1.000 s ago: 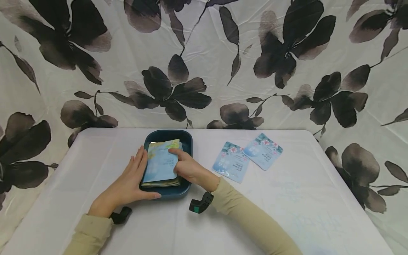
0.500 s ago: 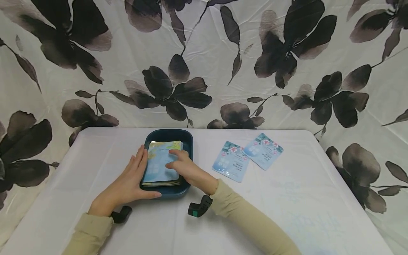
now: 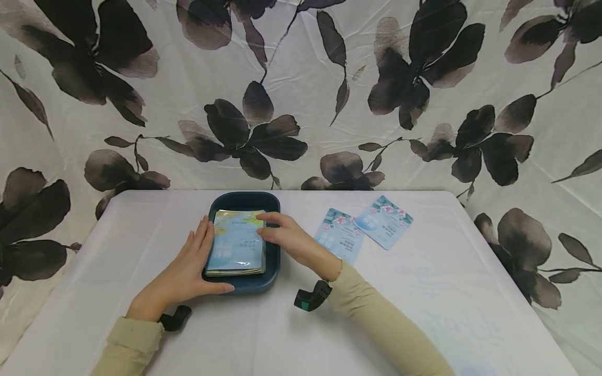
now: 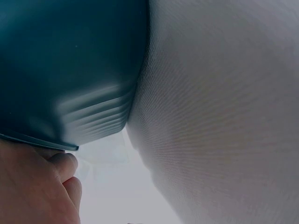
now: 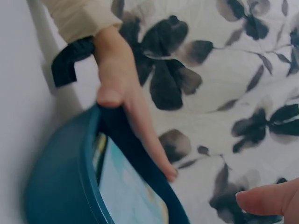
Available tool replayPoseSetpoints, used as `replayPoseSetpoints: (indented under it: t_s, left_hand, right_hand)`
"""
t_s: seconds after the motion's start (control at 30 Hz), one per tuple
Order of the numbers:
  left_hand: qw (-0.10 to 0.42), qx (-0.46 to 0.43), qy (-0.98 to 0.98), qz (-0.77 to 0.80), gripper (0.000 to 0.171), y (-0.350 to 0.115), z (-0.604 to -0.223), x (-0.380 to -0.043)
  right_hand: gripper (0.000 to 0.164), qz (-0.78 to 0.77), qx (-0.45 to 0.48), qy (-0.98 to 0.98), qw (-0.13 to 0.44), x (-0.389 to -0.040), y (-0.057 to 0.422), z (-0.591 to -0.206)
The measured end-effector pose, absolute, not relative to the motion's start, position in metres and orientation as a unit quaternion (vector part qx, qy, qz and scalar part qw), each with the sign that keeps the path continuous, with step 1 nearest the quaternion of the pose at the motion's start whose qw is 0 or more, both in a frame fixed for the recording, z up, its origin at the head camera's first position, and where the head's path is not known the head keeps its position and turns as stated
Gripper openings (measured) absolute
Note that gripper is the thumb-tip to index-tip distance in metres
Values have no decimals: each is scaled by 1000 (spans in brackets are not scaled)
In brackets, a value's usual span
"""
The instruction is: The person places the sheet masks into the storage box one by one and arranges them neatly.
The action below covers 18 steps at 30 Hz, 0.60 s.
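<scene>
A dark blue tray (image 3: 269, 279) holds a stack of flat, glossy sheet-mask-like packets (image 3: 235, 243) printed blue with yellow-green at the far end. My left hand (image 3: 185, 271) rests along the tray's left side with straight fingers, its thumb over the near rim. In the left wrist view, part of that hand (image 4: 35, 186) lies by the rim of the tray (image 4: 70, 60). At the stack's far right edge is my right hand (image 3: 291, 237), index finger and thumb extended and apart. Whether its fingertips touch the top packet is hard to tell.
Two blue packets with pink flowers lie right of the tray: the nearer one (image 3: 336, 237) is partly behind my right wrist, and the other packet (image 3: 385, 222) overlaps its corner. A floral cloth (image 3: 329, 94) hangs behind the white table (image 3: 423, 313).
My right hand has spread its finger and thumb off the top packet and drawn back to the right. That packet now lies flatter on the stack. The left hand stays at the tray.
</scene>
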<state>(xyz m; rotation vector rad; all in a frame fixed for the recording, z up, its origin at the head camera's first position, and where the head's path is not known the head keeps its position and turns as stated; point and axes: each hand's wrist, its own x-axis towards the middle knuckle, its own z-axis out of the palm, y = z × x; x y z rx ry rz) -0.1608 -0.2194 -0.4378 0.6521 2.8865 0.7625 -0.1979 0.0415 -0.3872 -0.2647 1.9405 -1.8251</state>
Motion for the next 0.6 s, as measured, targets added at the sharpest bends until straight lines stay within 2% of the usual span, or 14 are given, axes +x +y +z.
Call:
replayPoseSetpoints:
  t_s: [0.2,0.6]
  left_hand:
    - [36,215,944,247,141,-223,-440,-161]
    - [37,214,945,246,143,-222,-441,-162]
  right_hand:
    - [44,-693,-92,689,193,-204,76,-379]
    - [40,-684,-34,728,19,-223,151,-384]
